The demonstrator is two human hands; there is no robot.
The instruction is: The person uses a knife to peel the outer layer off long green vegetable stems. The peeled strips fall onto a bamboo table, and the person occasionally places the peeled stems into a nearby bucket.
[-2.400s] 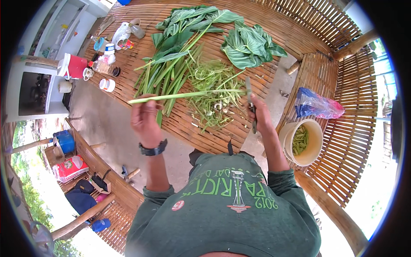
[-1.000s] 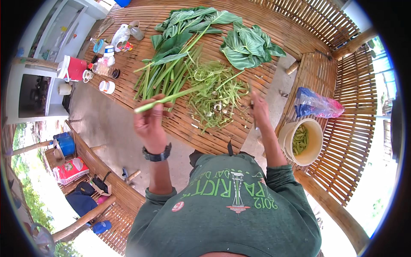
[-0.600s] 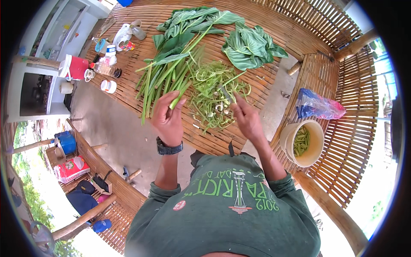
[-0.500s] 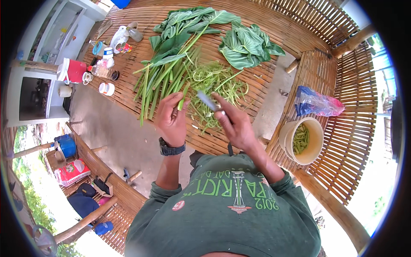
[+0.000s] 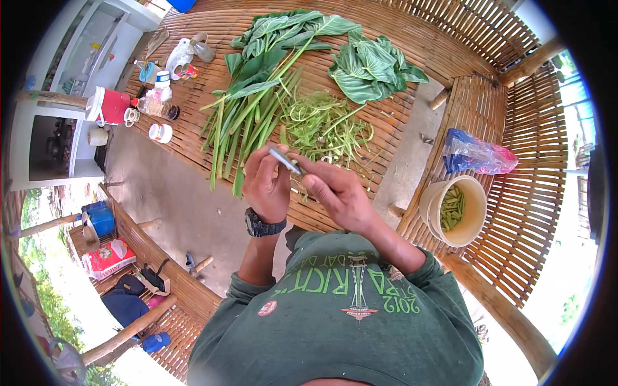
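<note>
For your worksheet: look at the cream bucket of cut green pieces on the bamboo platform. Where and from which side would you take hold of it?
Grip the cream bucket by its open rim, coming from above on the near side, closest to the right hand. It stands upright with its mouth open, so fingers can probably hook over the edge. The plastic bag crowds its far side. No handle shows.

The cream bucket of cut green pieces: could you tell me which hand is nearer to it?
Right. The right hand, holding a knife, is on the side of the cream bucket; the left hand is beyond it, farther from the bucket.
</note>
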